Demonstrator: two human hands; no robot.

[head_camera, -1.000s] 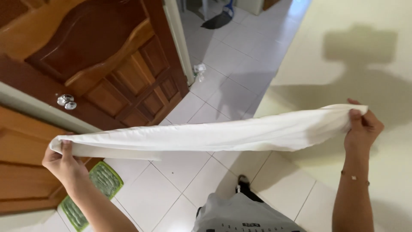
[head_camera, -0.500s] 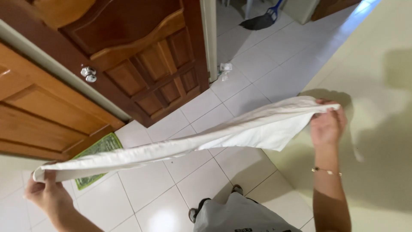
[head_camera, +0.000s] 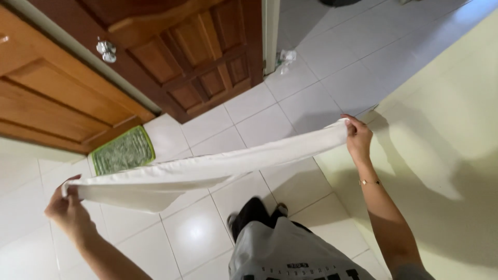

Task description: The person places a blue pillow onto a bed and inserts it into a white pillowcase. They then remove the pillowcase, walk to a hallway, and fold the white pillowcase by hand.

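Both grips clamped on white cloth [head_camera: 207, 168] ends: left hand [head_camera: 67, 210] low, right hand [head_camera: 358, 137] raised, arms spread.

The person wears a grey printed shirt [head_camera: 290, 254], dark trousers [head_camera: 251, 215], and a thin bracelet [head_camera: 368, 182] below the right hand's fingers [head_camera: 358, 136].

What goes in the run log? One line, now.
left hand: grips white cloth | right hand: grips other end | cloth: stretched above tiled floor

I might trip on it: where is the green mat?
The green mat lies on the tiled floor, left in the head view, against the wooden door, just above the white cloth.
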